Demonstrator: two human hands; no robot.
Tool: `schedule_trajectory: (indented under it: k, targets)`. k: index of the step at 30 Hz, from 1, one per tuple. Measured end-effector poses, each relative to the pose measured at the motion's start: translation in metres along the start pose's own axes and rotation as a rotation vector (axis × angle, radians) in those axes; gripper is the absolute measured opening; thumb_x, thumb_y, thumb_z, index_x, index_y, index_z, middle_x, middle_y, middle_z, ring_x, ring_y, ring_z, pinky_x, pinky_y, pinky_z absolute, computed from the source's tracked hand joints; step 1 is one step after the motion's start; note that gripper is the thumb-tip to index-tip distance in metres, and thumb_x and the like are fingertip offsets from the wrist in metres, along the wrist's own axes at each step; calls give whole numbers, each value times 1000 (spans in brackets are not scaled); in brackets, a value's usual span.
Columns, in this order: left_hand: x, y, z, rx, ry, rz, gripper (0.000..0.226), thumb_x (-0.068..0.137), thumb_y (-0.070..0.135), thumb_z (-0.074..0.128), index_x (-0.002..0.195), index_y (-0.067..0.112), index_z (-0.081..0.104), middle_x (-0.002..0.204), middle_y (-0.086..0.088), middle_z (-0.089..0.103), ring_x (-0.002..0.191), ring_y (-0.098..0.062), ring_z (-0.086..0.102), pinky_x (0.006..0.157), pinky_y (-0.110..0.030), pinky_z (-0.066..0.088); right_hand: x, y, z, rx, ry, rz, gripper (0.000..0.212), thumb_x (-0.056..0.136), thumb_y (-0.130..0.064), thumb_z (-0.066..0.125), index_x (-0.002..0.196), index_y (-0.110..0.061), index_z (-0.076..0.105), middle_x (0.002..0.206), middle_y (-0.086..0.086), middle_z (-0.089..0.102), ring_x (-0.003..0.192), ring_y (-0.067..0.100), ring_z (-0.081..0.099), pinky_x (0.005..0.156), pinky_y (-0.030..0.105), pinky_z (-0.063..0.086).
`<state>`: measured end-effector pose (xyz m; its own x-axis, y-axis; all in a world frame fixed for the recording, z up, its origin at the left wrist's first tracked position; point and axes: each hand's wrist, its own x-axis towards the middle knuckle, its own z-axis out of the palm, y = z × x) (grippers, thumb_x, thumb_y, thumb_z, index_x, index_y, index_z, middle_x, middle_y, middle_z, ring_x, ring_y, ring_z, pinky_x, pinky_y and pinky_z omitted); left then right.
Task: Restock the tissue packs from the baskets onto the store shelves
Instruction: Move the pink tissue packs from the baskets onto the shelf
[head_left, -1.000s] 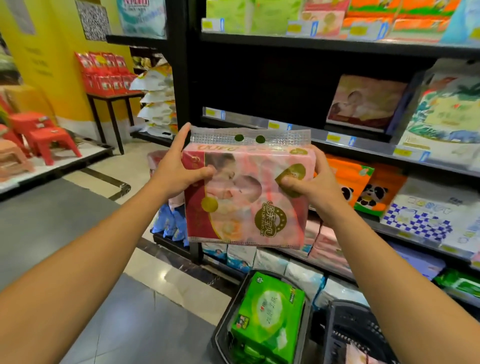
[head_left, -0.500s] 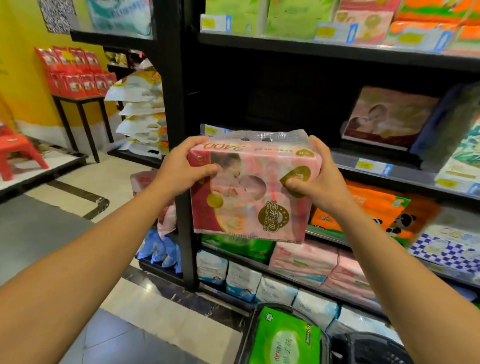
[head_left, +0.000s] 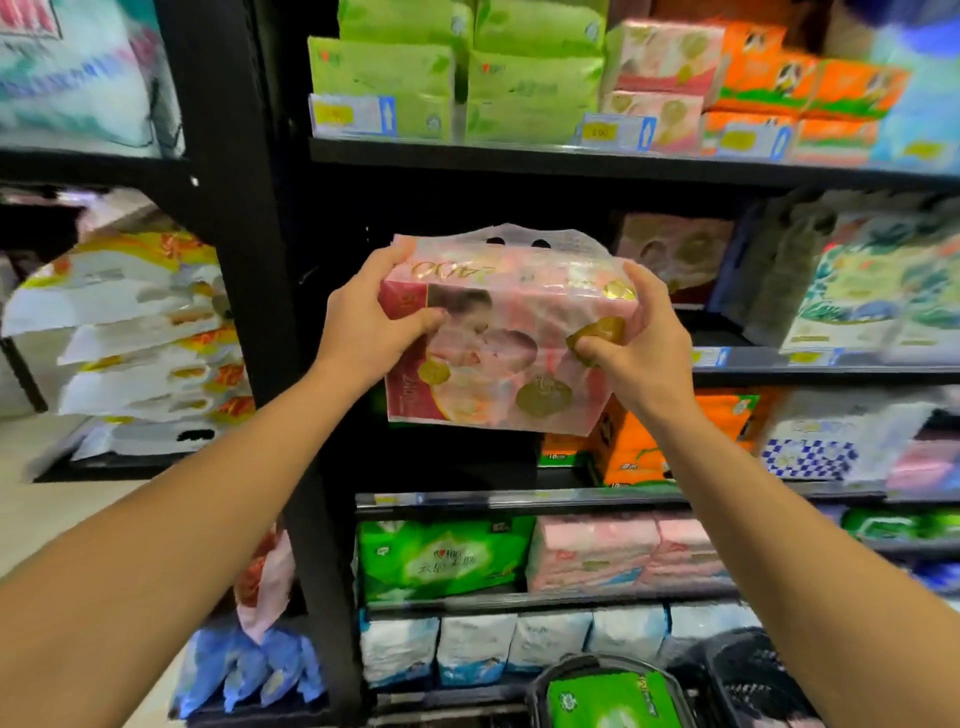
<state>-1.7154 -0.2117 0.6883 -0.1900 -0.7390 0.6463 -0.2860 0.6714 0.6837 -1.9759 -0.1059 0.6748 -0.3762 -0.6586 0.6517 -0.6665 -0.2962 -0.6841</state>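
I hold a pink tissue pack with gold medallions and a clear plastic handle flap in both hands. My left hand grips its left end and my right hand grips its right end. The pack hovers in front of a dark gap in the second shelf, left of a matching pink pack that stands at the back. At the bottom edge a black basket holds a green tissue pack.
A black upright post stands just left of the pack. Green, pink and orange packs fill the shelf above; orange packs sit below. A second black basket is at the lower right. White sacks are stacked at left.
Both hands have lifted the pink pack up and forward toward the dark gap in the shelf, tilting its top away from me. The view has moved closer to the shelves.
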Motion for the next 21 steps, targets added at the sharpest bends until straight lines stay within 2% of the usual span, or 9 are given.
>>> schedule_trajectory:
  k: [1, 3, 5, 7, 9, 10, 13, 17, 21]
  targets:
    - [7, 0, -1, -19, -1, 15, 73, 76, 21, 83, 141, 26, 49, 119, 13, 59, 89, 18, 57, 84, 0, 41, 3, -4, 2, -27, 35, -8, 89, 71, -14, 85, 145, -32, 40, 143, -7, 53, 129, 14, 53, 107, 38, 46]
    - [17, 0, 0, -52, 7, 50, 74, 75, 21, 84, 141, 24, 50, 123, 8, 60, 97, 5, 61, 96, -12, 45, 10, -12, 4, -82, 106, -12, 91, 71, -12, 84, 149, -27, 40, 148, -9, 48, 134, 10, 47, 111, 34, 41]
    - [26, -1, 3, -79, 28, 99, 75, 74, 21, 85, 140, 23, 50, 129, 7, 59, 114, -9, 59, 106, -29, 45, 18, -18, 5, -123, 154, -33, 91, 71, -12, 83, 150, -26, 39, 149, -12, 46, 133, 7, 47, 111, 32, 40]
    - [36, -3, 6, -99, 52, 135, 75, 74, 22, 85, 141, 22, 51, 136, 5, 55, 128, -14, 52, 112, -37, 40, 26, -21, 8, -142, 192, -40, 90, 73, -11, 81, 150, -27, 39, 145, -19, 45, 126, 2, 49, 109, 26, 41]
    - [46, -5, 9, -98, 74, 160, 75, 75, 21, 84, 141, 24, 50, 146, 3, 49, 138, -13, 43, 116, -38, 35, 34, -21, 12, -146, 236, -38, 89, 75, -6, 80, 151, -26, 38, 140, -22, 44, 120, -5, 47, 104, 12, 39]
    - [52, -6, 11, -98, 83, 174, 75, 75, 21, 84, 142, 26, 50, 149, 2, 46, 139, -12, 40, 116, -36, 34, 38, -20, 13, -155, 255, -47, 89, 75, -5, 79, 151, -27, 37, 141, -22, 44, 121, -4, 48, 103, 12, 40]
    - [68, -12, 18, -74, 99, 210, 76, 75, 25, 84, 142, 31, 49, 151, 1, 45, 138, -11, 43, 115, -34, 36, 52, -8, 17, -237, 289, -100, 91, 75, -6, 79, 151, -31, 35, 148, -14, 45, 131, 6, 47, 110, 33, 42]
    - [90, -31, 36, -25, 111, 225, 79, 73, 27, 85, 143, 30, 48, 149, -1, 48, 136, -13, 45, 115, -33, 35, 74, 17, 25, -336, 308, -174, 90, 75, -3, 80, 151, -20, 35, 152, -4, 42, 137, 10, 40, 115, 27, 32]
    - [112, -53, 71, 42, 92, 211, 80, 74, 27, 85, 144, 28, 47, 152, -1, 43, 139, -11, 39, 113, -17, 26, 98, 60, 35, -339, 300, -158, 87, 78, -2, 78, 151, -18, 35, 153, -1, 41, 139, 12, 38, 116, 26, 30]
